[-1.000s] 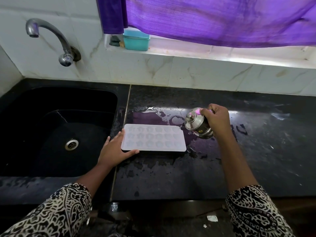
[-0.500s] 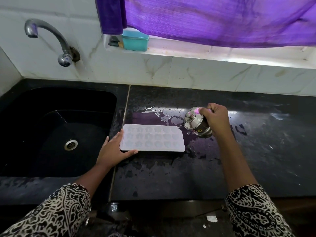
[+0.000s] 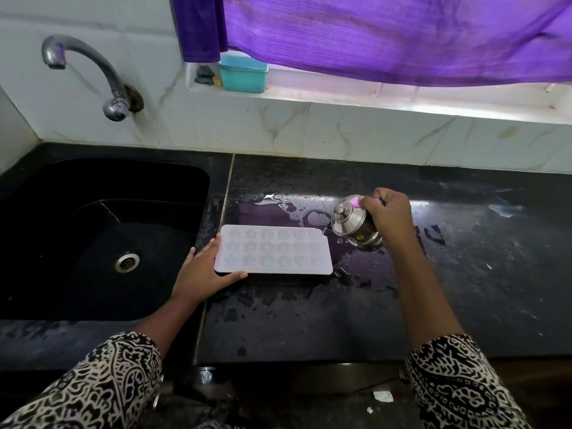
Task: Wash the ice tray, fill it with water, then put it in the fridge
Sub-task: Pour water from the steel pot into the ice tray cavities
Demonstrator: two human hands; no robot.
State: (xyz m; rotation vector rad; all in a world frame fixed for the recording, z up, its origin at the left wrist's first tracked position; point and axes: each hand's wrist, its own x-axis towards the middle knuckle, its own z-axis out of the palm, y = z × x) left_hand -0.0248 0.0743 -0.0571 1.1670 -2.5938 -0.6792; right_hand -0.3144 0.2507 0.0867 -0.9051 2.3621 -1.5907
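Left hand (image 3: 201, 270), fingers flat and straight, braces ice tray (image 3: 274, 249) at its left edge on wet counter (image 3: 309, 320), just right of sink (image 3: 93, 187). Right hand (image 3: 388, 215) wraps tilted lidded steel pot (image 3: 353, 222) at tray's far right corner. Looks like filling: pour thin, cell by cell, tray level. Cell fill unclear. Teal box (image 3: 243, 74) on ledge, contents hidden.

Pale ice tray (image 3: 273, 254) flat on countertop (image 3: 464, 289)

The left sleeve (image 3: 93, 388) and right sleeve (image 3: 458, 385) are loose fabric printed in a black-and-white pattern of swirls, dots and scalloped outlines, ending partway along each arm and leaving the left hand (image 3: 202, 272) and right hand (image 3: 391, 213) uncovered.
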